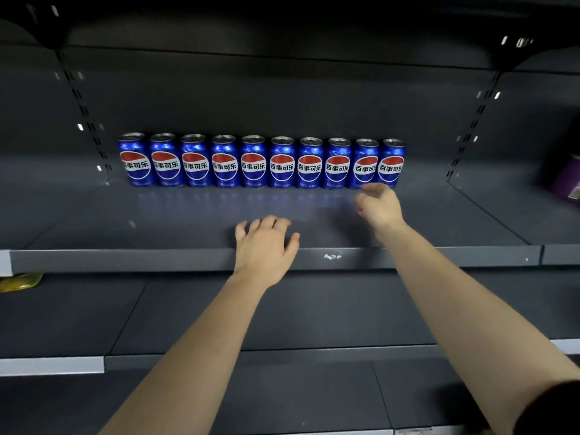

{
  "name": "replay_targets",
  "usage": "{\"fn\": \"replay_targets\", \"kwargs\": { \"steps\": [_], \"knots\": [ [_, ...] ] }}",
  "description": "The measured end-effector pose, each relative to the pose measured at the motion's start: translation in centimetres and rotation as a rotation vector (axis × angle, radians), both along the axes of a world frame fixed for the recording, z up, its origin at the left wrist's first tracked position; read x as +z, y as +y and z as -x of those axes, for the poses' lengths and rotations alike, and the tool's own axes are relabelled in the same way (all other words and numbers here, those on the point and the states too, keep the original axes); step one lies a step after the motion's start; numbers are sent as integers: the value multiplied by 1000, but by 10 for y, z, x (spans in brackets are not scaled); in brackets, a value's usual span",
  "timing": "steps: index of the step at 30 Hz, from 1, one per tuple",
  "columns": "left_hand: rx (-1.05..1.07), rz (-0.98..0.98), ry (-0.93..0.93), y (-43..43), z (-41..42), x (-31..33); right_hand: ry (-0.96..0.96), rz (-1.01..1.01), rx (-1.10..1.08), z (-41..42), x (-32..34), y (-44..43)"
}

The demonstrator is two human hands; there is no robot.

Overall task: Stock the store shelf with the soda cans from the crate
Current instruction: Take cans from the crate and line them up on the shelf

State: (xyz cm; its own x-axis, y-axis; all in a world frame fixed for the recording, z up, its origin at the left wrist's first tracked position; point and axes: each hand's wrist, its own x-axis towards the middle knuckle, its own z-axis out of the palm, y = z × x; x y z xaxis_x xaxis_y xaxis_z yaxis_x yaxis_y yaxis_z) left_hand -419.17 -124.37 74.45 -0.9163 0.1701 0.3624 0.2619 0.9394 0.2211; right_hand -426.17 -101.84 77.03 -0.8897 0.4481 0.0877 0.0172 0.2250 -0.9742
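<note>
Left grip [265, 243], in the head view, lies released, flat on the shelf [157, 221] front; right grip [378, 205] hangs released, empty, just before the rightmost can [391, 163] of ten upright soda cans [253, 161] along the shelf's back. They look rigid, slick, probably weighty: best clasped mid-wall

Dark grey steel shelving fills the view. Back panel [282, 98] sits between two slotted uprights, left upright [82, 111] and right upright [477, 120]. Middle shelf [157, 221] sits above lower shelf [329, 309]. Lighting is dim. Purple package [565, 180] occupies the adjoining right bay.
</note>
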Motion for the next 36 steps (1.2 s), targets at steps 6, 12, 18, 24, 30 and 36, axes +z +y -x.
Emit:
{"fn": "replay_targets", "kwargs": {
  "steps": [6, 12, 18, 24, 30, 36],
  "knots": [
    [-2, -17, 28, -54, -29, 0, 62, 65, 49, -35, 9, -62],
    [-25, -7, 61, -120, -57, -1, 82, 25, 78, -83, 10, -134],
    [-51, 3, 28, -193, -94, -19, 1, -75, 149, -136, -25, -208],
    [-58, 31, -75, -257, -143, -65, -115, -202, 168, -190, -93, -269],
    [-29, 71, -175, -294, -178, -105, -280, -221, 210, -235, -147, -307],
    [-8, 87, -247, -318, -194, -136, -402, -250, 223, -255, -191, -327]
  ]
}}
